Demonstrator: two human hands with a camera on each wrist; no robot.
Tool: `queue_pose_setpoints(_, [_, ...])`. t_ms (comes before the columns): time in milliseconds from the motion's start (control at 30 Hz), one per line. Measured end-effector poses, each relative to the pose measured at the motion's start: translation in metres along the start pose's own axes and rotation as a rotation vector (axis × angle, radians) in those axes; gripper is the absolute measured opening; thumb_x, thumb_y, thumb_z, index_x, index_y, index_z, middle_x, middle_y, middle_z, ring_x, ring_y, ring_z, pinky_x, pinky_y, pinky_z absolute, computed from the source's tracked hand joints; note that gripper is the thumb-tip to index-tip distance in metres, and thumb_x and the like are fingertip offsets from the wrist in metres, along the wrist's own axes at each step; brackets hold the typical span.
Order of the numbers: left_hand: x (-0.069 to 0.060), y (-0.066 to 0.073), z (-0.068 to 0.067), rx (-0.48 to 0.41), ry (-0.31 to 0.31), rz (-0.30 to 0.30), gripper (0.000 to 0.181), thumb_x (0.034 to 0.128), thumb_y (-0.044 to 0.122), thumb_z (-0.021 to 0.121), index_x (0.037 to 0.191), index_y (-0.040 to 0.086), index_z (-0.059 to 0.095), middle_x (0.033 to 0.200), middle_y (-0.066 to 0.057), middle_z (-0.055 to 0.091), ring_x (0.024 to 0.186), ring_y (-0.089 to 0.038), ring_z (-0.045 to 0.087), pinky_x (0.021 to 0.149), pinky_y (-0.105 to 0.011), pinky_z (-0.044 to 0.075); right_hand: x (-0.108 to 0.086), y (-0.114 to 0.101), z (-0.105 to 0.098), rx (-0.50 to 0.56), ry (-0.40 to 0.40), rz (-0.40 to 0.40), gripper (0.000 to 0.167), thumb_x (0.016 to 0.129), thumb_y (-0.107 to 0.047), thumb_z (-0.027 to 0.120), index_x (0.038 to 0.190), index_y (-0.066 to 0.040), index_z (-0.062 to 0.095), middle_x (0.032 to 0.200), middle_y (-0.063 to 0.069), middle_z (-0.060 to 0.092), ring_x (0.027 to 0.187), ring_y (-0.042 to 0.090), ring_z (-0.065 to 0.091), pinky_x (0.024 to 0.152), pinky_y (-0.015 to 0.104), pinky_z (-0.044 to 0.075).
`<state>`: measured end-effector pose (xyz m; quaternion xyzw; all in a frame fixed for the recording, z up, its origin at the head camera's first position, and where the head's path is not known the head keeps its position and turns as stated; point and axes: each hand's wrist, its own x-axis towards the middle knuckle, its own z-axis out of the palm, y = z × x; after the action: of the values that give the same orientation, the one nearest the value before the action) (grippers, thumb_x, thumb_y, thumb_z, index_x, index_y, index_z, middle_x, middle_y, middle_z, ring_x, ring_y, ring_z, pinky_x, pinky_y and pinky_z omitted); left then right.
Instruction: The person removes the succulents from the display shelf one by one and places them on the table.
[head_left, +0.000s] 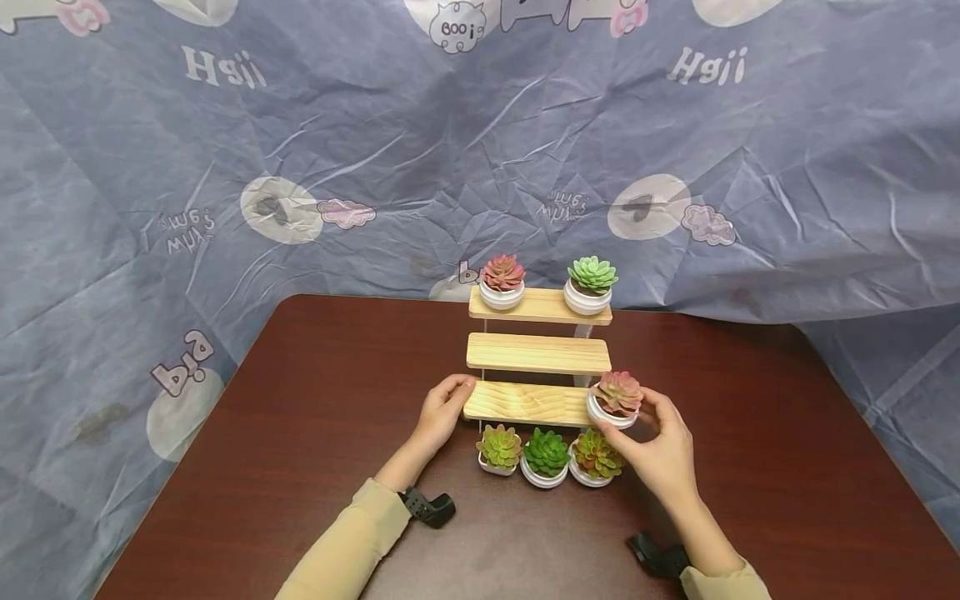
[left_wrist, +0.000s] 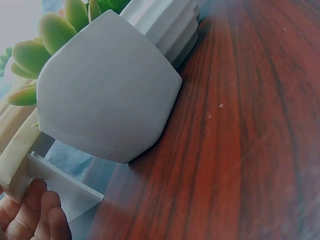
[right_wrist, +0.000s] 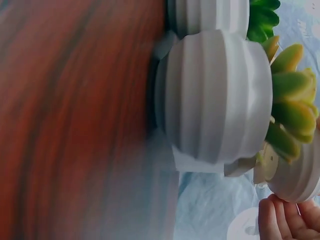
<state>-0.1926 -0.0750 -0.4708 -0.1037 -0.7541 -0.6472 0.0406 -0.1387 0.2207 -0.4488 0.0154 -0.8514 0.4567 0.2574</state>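
Note:
A three-tier wooden plant stand with clear supports stands on the table. With my left hand I hold the left end of its lowest board; in the left wrist view the fingers curl beneath that board. My right hand grips a pink succulent in a round white pot at the lowest board's right end. In the right wrist view, fingertips touch the underside of this pot. Whether the pot rests on the board I cannot tell.
On the top board stand a red succulent at left and a light green one at right. Before the stand sit a yellow-green succulent, a dark green one and a reddish-green one. A patterned cloth hangs behind the table.

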Motion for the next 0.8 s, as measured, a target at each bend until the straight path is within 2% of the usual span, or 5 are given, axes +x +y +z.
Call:
queue_pose_setpoints(400, [0.0, -0.001, 0.0, -0.013, -0.004, -0.004, 0.024, 0.0988, 0.014, 0.05, 0.107, -0.004, 0.064, 0.087, -0.01, 0.062, 0.073, -0.011, 0.052, 0.068, -0.027, 0.043, -0.002, 0.014, -0.013, -0.006, 0.047, 0.053, 0.061, 0.062, 0.0, 0.085, 0.116, 0.004, 0.056, 0.106, 0.008, 0.056, 0.086, -0.011, 0.051, 0.075, 0.006, 0.04])
queue_pose_setpoints(633, [0.0, -0.001, 0.0, -0.018, -0.005, -0.007, 0.024, 0.0989, 0.014, 0.05, 0.106, -0.004, 0.065, 0.086, -0.009, 0.062, 0.073, -0.011, 0.052, 0.069, -0.031, 0.044, -0.003, 0.028, -0.018, -0.001, 0.08, 0.043, 0.061, 0.063, -0.003, 0.085, 0.116, 0.004, 0.055, 0.105, 0.005, 0.055, 0.087, -0.011, 0.051, 0.074, 0.004, 0.04])
queue_pose_setpoints(800, [0.0, -0.001, 0.0, -0.018, -0.006, -0.008, 0.024, 0.099, 0.014, 0.05, 0.106, -0.004, 0.064, 0.086, -0.009, 0.062, 0.073, -0.01, 0.052, 0.069, -0.032, 0.044, -0.004, 0.031, -0.022, 0.002, 0.072, 0.062, 0.061, 0.064, -0.004, 0.085, 0.116, 0.005, 0.055, 0.106, 0.006, 0.055, 0.088, -0.011, 0.051, 0.074, 0.004, 0.04])
